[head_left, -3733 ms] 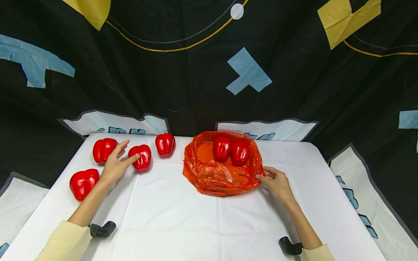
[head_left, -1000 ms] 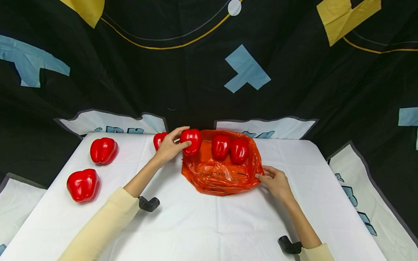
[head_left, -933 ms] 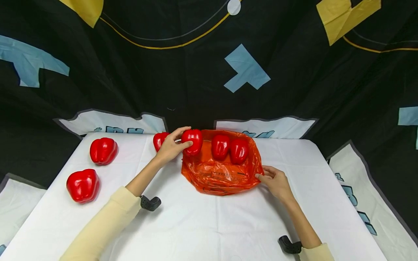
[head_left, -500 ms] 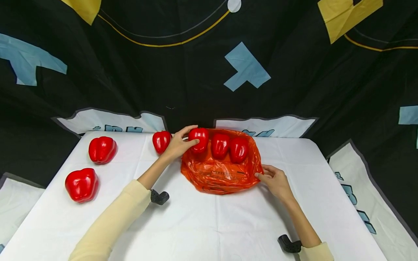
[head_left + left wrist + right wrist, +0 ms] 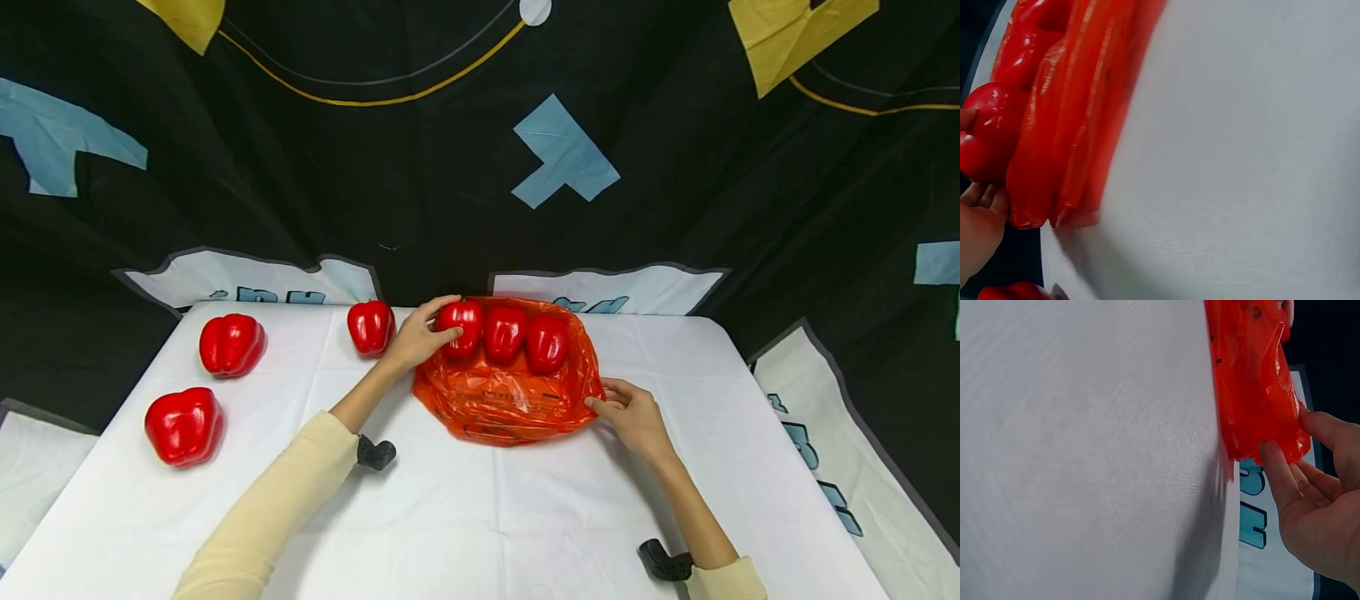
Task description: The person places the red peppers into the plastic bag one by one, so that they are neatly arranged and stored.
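Observation:
An orange-red plastic bag [image 5: 510,408] sits with its mouth spread wide at the back middle of the table. Two red bell peppers, one in the middle [image 5: 505,335] and one on the right [image 5: 547,343], lie inside it. My left hand [image 5: 420,337] grips a third bell pepper [image 5: 461,327] at the bag's left side, next to the other two. In the left wrist view this pepper [image 5: 991,131] sits between thumb and fingers by the bag's rim. My right hand [image 5: 633,417] pinches the bag's right edge; the right wrist view shows thumb and fingertips on the plastic [image 5: 1266,406].
On the white table [image 5: 420,517], one bell pepper [image 5: 371,327] stands left of the left hand. Two more, a rear one [image 5: 232,345] and a nearer one [image 5: 184,427], rest at the far left. A black patterned cloth [image 5: 337,183] hangs behind the table.
The left hand went from the left-hand peppers to the bag, carrying one pepper rightward, then lowered it inside the bag's left rim. The right hand stayed on the bag's edge.

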A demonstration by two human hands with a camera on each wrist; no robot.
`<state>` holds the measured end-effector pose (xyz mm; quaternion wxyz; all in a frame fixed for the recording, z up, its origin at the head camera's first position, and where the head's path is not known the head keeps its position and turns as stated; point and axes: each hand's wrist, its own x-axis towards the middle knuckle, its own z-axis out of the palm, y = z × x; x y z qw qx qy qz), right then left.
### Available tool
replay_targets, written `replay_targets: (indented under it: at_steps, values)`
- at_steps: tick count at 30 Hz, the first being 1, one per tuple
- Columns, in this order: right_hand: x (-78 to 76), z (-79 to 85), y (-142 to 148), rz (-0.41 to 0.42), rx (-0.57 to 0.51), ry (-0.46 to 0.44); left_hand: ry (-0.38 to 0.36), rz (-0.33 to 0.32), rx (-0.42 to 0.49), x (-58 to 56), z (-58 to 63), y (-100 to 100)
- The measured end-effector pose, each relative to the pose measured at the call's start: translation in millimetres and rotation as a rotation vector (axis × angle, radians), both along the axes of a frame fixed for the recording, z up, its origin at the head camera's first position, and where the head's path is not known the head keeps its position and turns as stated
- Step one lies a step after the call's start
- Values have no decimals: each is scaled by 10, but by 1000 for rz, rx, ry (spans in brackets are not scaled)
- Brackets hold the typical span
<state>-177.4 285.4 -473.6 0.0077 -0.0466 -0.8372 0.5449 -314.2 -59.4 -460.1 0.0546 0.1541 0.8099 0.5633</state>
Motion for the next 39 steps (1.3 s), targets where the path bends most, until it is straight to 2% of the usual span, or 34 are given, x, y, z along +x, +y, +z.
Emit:
replay_targets:
  at_steps: [7, 14, 21, 27, 35, 39]
  values:
    - [2, 18, 0, 4, -17, 7, -8, 0, -7, -26, -103, 4]
    - [3, 14, 3, 0, -2, 9, -31, 13, -17, -24, -125, 27]
    - [13, 13, 15, -1, 11, 11, 12, 36, -69, -33, -121, 37]
    - [12, 21, 6, -8, 8, 8, 19, 36, -72, -42, -144, 47]
    - [2, 29, -14, -9, 19, -8, 38, 29, -88, -12, -114, 40]
    - [13, 46, -32, -6, 19, -8, 71, 31, -95, 14, -48, 11]
